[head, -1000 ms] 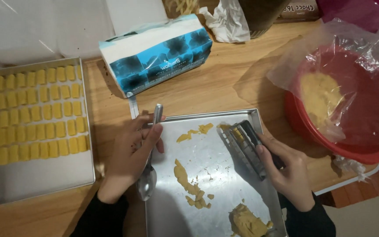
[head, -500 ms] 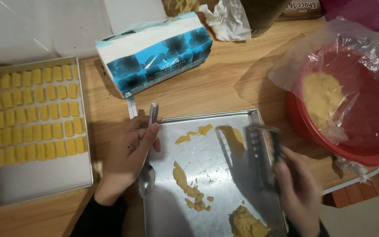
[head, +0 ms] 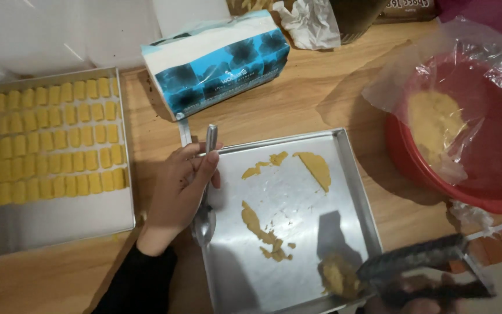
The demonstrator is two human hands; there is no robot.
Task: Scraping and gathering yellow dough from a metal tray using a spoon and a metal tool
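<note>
My left hand rests on the left rim of a square metal tray and grips a metal spoon, bowl pointing toward me. Thin yellow dough scraps stick to the tray floor, and a flat piece lies near the far edge. At the near right corner my right hand, mostly cut off by the frame, holds a dark metal cutter tool. The tool's left end touches a dough lump.
A second tray at the left carries several rows of small yellow dough pieces. A blue and white tissue pack lies behind. A red bowl lined with a plastic bag holds dough at the right.
My right hand has drawn the cutter tool from the tray's right side down to the near right corner, beside the dough lump. My left hand and the spoon have stayed put.
</note>
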